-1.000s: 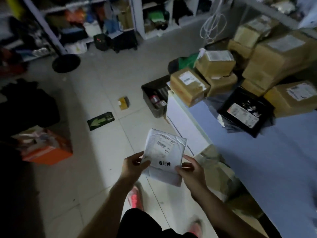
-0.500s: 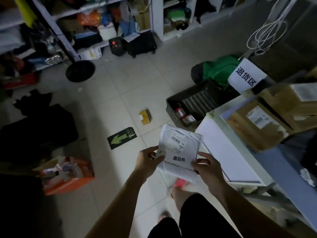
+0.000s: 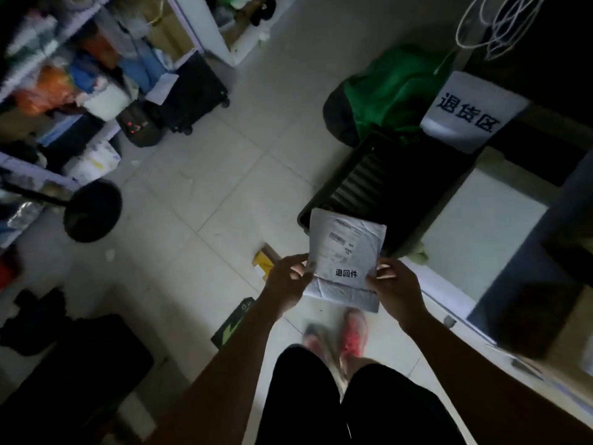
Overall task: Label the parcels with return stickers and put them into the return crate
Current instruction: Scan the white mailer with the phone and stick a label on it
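Parcel (image 3: pixel 348 248) held before black crate (image 3: pixel 401 194), centre frame.
Left hand (image 3: pixel 284 284) and right hand (image 3: pixel 399 287) fingers (image 3: pixel 296 268) pinch its sides; crate contents unreadable; tiled floor (image 3: pixel 208 187), shelves (image 3: pixel 48 75) upper left.

Single head-worn wide-angle view, pitched steeply down at tiled floor (image 3: pixel 208 187); black crate (image 3: pixel 369 187) near centre.

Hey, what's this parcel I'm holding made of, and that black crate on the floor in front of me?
The parcel looks like a soft plastic mailer, pale grey and fairly dull: it wrinkles and creases between the left hand and right hand. The black crate is probably rigid moulded plastic, matte: its wall shows even ribs. Dim light leaves both open.
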Demonstrator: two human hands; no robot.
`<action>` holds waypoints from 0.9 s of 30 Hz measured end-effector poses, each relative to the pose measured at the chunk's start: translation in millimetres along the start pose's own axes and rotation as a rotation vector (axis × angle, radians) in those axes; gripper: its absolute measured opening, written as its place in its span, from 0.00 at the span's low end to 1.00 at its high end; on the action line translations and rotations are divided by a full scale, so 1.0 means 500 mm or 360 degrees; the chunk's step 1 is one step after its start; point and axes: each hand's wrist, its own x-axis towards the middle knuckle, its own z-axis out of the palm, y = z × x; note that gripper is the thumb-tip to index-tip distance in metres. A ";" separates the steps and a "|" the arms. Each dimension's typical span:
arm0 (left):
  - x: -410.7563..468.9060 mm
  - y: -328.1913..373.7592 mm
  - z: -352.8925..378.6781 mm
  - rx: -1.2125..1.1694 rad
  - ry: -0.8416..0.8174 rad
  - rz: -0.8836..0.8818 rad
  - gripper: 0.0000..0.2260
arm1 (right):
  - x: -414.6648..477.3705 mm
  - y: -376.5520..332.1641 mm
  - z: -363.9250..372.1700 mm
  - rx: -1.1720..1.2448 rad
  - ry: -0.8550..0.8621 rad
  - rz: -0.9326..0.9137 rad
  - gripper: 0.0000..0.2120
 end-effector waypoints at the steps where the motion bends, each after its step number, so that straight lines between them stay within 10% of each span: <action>1: 0.055 0.009 -0.012 0.0050 -0.0039 0.0026 0.17 | 0.040 -0.014 0.010 0.0000 0.0026 0.0002 0.14; 15: 0.821 -0.037 0.202 0.0443 -0.0695 0.0411 0.14 | 0.674 0.143 0.149 0.0034 0.0809 0.0422 0.22; 27: 1.183 -0.365 0.589 0.0495 -0.0691 0.0349 0.22 | 1.043 0.498 0.264 -0.0736 0.0762 0.0551 0.26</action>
